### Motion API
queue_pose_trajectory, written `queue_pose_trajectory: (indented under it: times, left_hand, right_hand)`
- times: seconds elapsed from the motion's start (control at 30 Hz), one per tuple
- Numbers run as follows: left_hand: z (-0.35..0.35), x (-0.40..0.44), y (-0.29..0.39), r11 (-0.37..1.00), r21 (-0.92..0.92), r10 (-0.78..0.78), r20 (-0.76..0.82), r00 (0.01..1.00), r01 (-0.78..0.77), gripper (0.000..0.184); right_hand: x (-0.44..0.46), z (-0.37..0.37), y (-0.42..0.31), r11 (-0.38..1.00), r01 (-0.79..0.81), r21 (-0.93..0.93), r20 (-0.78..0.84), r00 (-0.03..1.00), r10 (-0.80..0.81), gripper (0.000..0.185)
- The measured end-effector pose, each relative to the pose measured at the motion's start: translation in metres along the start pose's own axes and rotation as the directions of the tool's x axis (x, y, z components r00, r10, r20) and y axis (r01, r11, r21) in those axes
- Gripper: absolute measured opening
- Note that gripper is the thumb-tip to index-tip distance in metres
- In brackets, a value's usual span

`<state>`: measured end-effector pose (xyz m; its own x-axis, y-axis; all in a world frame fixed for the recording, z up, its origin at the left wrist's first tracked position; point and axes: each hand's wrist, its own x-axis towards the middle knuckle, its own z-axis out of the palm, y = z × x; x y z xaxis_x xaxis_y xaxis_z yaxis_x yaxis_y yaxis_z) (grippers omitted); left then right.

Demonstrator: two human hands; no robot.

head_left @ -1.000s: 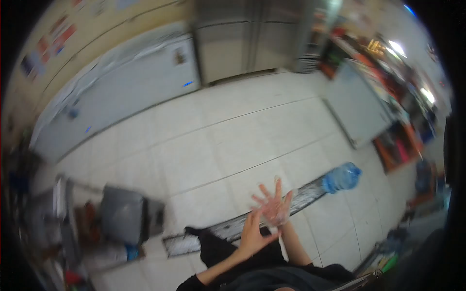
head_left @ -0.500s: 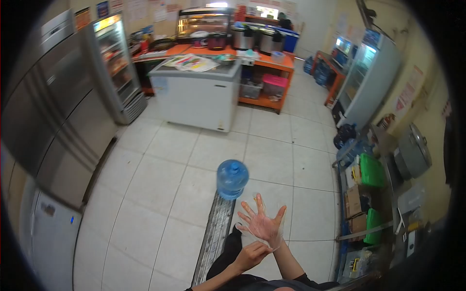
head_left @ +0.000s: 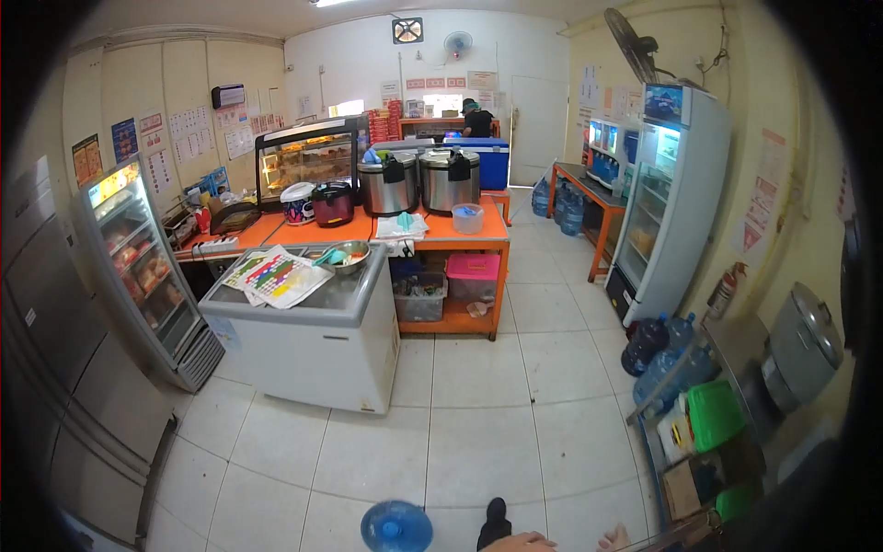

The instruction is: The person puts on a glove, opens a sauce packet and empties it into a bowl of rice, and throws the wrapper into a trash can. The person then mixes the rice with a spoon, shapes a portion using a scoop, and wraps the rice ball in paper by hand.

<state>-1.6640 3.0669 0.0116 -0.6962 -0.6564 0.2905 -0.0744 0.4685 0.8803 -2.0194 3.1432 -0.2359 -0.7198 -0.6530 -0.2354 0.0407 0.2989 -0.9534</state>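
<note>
Blue bottle (head_left: 396, 513) stands upright, neck up; whether either hand (head_left: 521, 543) grips, I cannot tell.

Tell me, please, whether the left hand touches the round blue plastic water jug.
Apart: in the head view, white floor tiles show between left hand and jug.

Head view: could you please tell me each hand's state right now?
Left hand: cannot be told; the picture's bottom edge cuts it off.
Right hand: cannot be told; only part shows.
</note>
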Motion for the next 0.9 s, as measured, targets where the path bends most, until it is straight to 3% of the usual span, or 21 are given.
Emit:
queue_pose_trajectory:
  times: [0.03,0.07,0.13,0.23,0.27,0.3,0.33,0.37,0.4,0.43,0.5,0.53,0.57,0.6,0.67,0.73,0.77,0.8,0.83,0.9]
  left_hand:
    - [-0.029,0.018,-0.025,0.998,0.041,-0.035,-0.035,0.999,0.037,0.028]
    - [-0.058,0.033,-0.047,0.992,0.087,-0.081,-0.078,0.994,0.088,0.028]
    - [-0.125,0.066,-0.084,0.966,0.177,-0.157,-0.185,0.97,0.191,0.03]
    - [-0.221,0.106,-0.116,0.898,0.264,-0.25,-0.349,0.903,0.35,0.032]
    - [-0.253,0.12,-0.126,0.876,0.281,-0.265,-0.398,0.878,0.392,0.033]
    - [-0.284,0.132,-0.137,0.855,0.291,-0.274,-0.45,0.85,0.43,0.034]
    - [-0.309,0.143,-0.15,0.837,0.285,-0.288,-0.497,0.819,0.467,0.035]
    - [-0.336,0.15,-0.168,0.833,0.252,-0.299,-0.543,0.784,0.493,0.046]
    - [-0.361,0.156,-0.186,0.828,0.231,-0.311,-0.571,0.76,0.511,0.046]
    - [-0.384,0.16,-0.202,0.802,0.188,-0.349,-0.624,0.7,0.567,0.046]
    - [-0.426,0.175,-0.235,0.759,0.044,-0.432,-0.712,0.554,0.649,0.043]
    - [-0.442,0.178,-0.255,0.747,0.024,-0.445,-0.723,0.527,0.664,0.043]
    - [-0.46,0.181,-0.278,0.762,0.024,-0.394,-0.776,0.493,0.647,0.043]
    - [-0.491,0.19,-0.304,0.783,0.037,-0.323,-0.829,0.457,0.621,0.043]
    - [-0.562,0.195,-0.349,0.685,0.16,-0.164,-0.917,0.365,0.71,0.036]
    - [-0.665,0.197,-0.369,0.564,0.228,-0.002,-0.961,0.277,0.794,0.032]
    - [-0.716,0.201,-0.371,0.436,0.127,-0.041,-0.986,0.161,0.891,0.034]
    - [-0.771,0.212,-0.366,0.367,0.135,0.098,-0.99,0.106,0.92,0.03]
    - [-0.822,0.209,-0.37,0.27,0.239,0.157,-0.967,0.203,0.933,0.036]
    - [-0.912,0.204,-0.397,0.064,0.251,0.167,-0.957,0.238,0.966,0.034]
  right_hand:
    - [0.018,-0.002,-0.042,0.854,-0.492,0.166,-0.062,0.859,0.507,0.039]
    - [0.052,0.019,-0.057,0.855,-0.495,0.153,-0.058,0.859,0.508,0.039]
    - [0.138,0.082,-0.103,0.902,-0.389,0.185,-0.004,0.918,0.396,0.033]
    - [0.194,0.205,-0.146,0.918,-0.306,0.252,0.092,0.952,0.292,0.024]
    - [0.224,0.262,-0.181,0.954,-0.264,0.145,0.167,0.957,0.239,0.011]
    - [0.224,0.33,-0.244,0.929,-0.269,0.252,0.155,0.959,0.236,0.01]
    - [0.242,0.391,-0.287,0.986,-0.16,0.047,0.281,0.949,0.141,0.009]
    - [0.26,0.454,-0.324,0.996,-0.058,-0.072,0.412,0.907,0.082,0.015]
    - [0.285,0.521,-0.343,0.995,0.015,-0.098,0.498,0.867,0.036,0.017]
    - [0.272,0.577,-0.395,0.986,0.142,-0.087,0.592,0.804,-0.064,0.018]
    - [0.285,0.692,-0.439,0.976,0.209,-0.056,0.738,0.667,-0.1,0.021]
    - [0.285,0.741,-0.457,0.97,0.241,0.028,0.795,0.582,-0.168,0.022]
    - [0.282,0.787,-0.467,0.958,0.258,0.124,0.837,0.491,-0.241,0.023]
    - [0.279,0.837,-0.469,0.955,0.264,0.133,0.85,0.466,-0.247,0.023]
    - [0.277,0.918,-0.461,0.92,0.283,0.27,0.842,0.395,-0.368,0.021]
    - [0.262,0.979,-0.462,0.964,0.266,0.009,0.897,0.425,-0.125,0.017]
    - [0.255,1.002,-0.466,0.964,0.265,-0.023,0.909,0.407,-0.091,0.017]
    - [0.242,1.028,-0.477,0.928,0.371,-0.031,0.935,0.338,-0.105,0.017]
    - [0.227,1.06,-0.487,0.885,0.465,-0.017,0.957,0.263,-0.12,0.017]
    - [0.198,1.139,-0.506,0.792,0.56,0.242,0.942,0.059,-0.329,0.018]
